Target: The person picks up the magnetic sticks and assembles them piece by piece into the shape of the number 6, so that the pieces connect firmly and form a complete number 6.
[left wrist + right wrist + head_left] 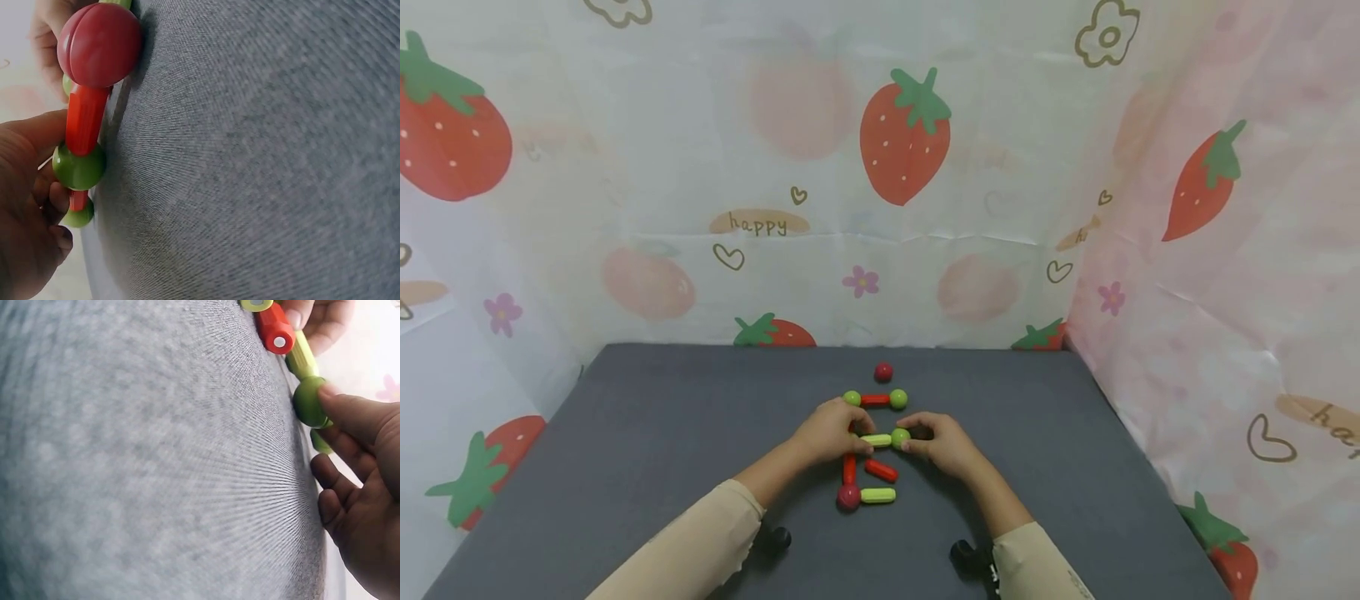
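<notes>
A frame of coloured rods and balls lies on the grey table. My left hand (829, 432) grips its left side at a green ball (79, 167), which it mostly hides in the head view. A red rod (849, 469) runs from there to a dark red ball (848, 497). Between the hands is a yellow-green rod (877, 440). At its right end, thumb and finger of my right hand (946, 446) pinch another green ball (309, 402). Farther back, a red rod (875, 400) joins two green balls, the right one (898, 399) in plain sight.
A loose red rod (882, 471) lies inside the frame, just in front of the hands. Another yellow-green rod (878, 496) extends right from the dark red ball. A separate red ball (883, 372) sits near the back edge. Strawberry-patterned sheets (850, 292) surround the grey table (662, 433).
</notes>
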The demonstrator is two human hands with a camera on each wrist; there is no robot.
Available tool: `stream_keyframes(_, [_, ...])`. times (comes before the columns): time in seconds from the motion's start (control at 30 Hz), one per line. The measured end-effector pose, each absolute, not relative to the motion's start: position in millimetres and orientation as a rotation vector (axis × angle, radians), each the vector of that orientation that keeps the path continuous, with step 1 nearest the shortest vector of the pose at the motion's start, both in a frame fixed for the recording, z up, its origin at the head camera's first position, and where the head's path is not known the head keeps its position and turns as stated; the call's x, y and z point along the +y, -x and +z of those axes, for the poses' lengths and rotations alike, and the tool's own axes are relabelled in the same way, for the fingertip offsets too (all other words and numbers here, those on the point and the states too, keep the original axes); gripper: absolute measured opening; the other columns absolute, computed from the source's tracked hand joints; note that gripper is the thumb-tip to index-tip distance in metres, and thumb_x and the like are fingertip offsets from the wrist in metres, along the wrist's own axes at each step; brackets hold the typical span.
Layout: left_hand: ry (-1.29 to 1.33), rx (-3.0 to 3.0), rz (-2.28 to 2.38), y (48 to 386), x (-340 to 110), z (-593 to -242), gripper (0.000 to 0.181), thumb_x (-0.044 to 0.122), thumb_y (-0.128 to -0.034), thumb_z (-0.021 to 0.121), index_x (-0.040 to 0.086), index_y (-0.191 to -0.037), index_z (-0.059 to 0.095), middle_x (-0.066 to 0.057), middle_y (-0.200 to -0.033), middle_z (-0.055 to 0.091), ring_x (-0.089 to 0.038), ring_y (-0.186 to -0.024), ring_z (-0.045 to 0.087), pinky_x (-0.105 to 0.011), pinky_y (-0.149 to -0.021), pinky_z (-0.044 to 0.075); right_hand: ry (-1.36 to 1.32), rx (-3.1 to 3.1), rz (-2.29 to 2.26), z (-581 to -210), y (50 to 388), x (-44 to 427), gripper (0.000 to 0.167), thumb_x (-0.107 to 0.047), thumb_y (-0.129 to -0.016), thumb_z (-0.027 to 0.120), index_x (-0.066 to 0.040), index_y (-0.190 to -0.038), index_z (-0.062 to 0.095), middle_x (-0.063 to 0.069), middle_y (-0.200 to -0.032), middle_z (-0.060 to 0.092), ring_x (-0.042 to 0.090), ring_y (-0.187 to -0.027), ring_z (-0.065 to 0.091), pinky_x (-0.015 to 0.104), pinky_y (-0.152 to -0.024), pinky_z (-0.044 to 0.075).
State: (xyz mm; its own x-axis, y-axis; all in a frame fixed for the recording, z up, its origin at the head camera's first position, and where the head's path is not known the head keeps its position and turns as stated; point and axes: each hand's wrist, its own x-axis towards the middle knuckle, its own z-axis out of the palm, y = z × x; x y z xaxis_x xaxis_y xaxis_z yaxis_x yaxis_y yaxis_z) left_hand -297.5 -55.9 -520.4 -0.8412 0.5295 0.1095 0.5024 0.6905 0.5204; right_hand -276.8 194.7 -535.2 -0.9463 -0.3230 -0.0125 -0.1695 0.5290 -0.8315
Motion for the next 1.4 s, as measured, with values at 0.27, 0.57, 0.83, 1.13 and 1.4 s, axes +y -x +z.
stream_keyframes(0.27, [-0.842,2.809,0.859,297,-56,-520,0.017,0.030,-0.0817,0.088,0.024,-0.096,0.080,0.014,-0.087,0.073,-0.012,-0.089,0.060,-0.035,-0.082,0.050,0.439,2.612,-1.359,-531,275,194,0.033,-0.022,-0.093,0.078,-0.014,-0.125,0.073,0.001,-0.113,0.072,0.015,-0.088,0.062,0.035,-0.074,0.052])
stream_keyframes(0.57, [-0.843,2.771,0.914,295,-55,-522,0.020,0.030,-0.0828,0.087,0.021,-0.099,0.080,0.010,-0.091,0.075,-0.006,-0.084,0.065,-0.032,-0.078,0.054,0.492,2.754,-1.253,-526,270,191,0.033,-0.025,-0.091,0.079,-0.016,-0.123,0.074,-0.003,-0.119,0.070,0.016,-0.102,0.062,0.039,-0.085,0.051])
stream_keyframes(0.83, [-0.864,2.797,0.921,295,-56,-525,0.019,0.030,-0.0829,0.087,0.022,-0.098,0.080,0.012,-0.090,0.075,-0.007,-0.087,0.063,-0.033,-0.080,0.052,0.655,2.829,-1.215,-512,252,178,0.029,-0.023,-0.089,0.082,-0.015,-0.117,0.076,-0.002,-0.109,0.071,0.022,-0.092,0.059,0.034,-0.077,0.047])
stream_keyframes(1.13, [-0.862,2.810,0.918,298,-59,-528,0.019,0.031,-0.0826,0.087,0.024,-0.098,0.080,0.015,-0.088,0.074,-0.009,-0.090,0.061,-0.034,-0.081,0.051,0.690,2.764,-1.134,-519,243,168,0.023,-0.027,-0.089,0.082,-0.014,-0.107,0.078,-0.007,-0.096,0.069,0.009,-0.083,0.058,0.028,-0.072,0.049])
stream_keyframes(1.4, [-0.846,2.809,0.918,299,-58,-527,0.017,0.032,-0.0830,0.087,0.025,-0.098,0.080,0.016,-0.087,0.074,-0.010,-0.093,0.059,-0.034,-0.082,0.050,0.626,2.679,-1.171,-521,240,163,0.020,-0.024,-0.088,0.083,-0.013,-0.103,0.080,-0.006,-0.091,0.070,0.008,-0.076,0.060,0.027,-0.067,0.051])
